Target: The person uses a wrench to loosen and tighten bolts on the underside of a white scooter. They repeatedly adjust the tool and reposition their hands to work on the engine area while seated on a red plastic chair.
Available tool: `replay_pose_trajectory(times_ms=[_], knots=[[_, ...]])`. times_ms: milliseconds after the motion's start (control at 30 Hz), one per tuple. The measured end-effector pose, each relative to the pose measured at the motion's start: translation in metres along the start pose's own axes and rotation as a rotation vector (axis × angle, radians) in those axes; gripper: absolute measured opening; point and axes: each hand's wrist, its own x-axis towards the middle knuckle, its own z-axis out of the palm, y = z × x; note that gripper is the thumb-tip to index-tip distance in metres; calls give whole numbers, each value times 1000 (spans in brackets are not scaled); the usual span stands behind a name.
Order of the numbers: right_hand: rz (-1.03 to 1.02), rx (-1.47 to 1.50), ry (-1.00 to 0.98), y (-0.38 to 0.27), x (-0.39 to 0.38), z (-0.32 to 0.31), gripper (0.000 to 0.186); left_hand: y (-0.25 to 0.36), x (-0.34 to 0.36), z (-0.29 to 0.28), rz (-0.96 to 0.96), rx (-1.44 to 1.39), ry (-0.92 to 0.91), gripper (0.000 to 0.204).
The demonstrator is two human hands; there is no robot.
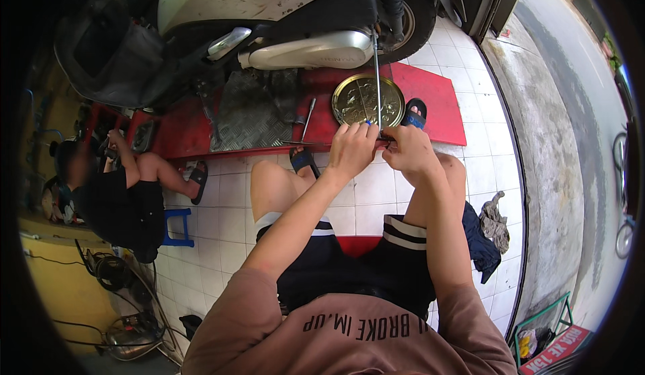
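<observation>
A long silver rod-shaped wrench (378, 82) reaches from beside the rear end of the scooter's silver engine cover (312, 51) down to my hands. My right hand (411, 150) is closed around its near end, where a dark part shows between the fingers. My left hand (353, 148) is also closed, right beside it, with a small blue tip showing at the fingers; what it grips is mostly hidden. Beyond my hands, a round gold tray (338, 111) with small metal parts in it sits on the red platform (437, 103).
A long metal tool (309, 116) lies on the platform beside a dark treaded metal plate (252, 119). At left, a person (111, 193) sits by a blue stool (179, 226). Dark cloth (480, 240) lies on the tiles at right, near the doorway edge. Cables and a machine stand lower left.
</observation>
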Motion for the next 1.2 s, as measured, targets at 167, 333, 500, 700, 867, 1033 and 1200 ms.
replay_pose_trajectory(times_ms=[167, 333, 500, 700, 867, 1033, 1200], knots=[[-24, 145, 208, -8, -3, -11, 12, 12, 0, 9, -123, -113, 23, 25], [80, 823, 385, 33, -14, -19, 18, 19, 4, 5, -133, -132, 161, 28], [291, 1490, 175, 58, -9, -22, 48, 19, -2, 13, -124, -167, 222, 33], [92, 2121, 370, 14, -2, 33, 53, 21, 4, 13, -190, -293, 272, 21], [22, 2357, 257, 13, 16, 46, 54, 22, 9, -4, -262, -313, 233, 24], [411, 1908, -126, 54, 77, 36, 33, 40, 22, -10, -324, -339, 284, 23], [406, 1889, -129, 15, 137, 15, 27, 39, 19, -11, -347, -369, 242, 23]])
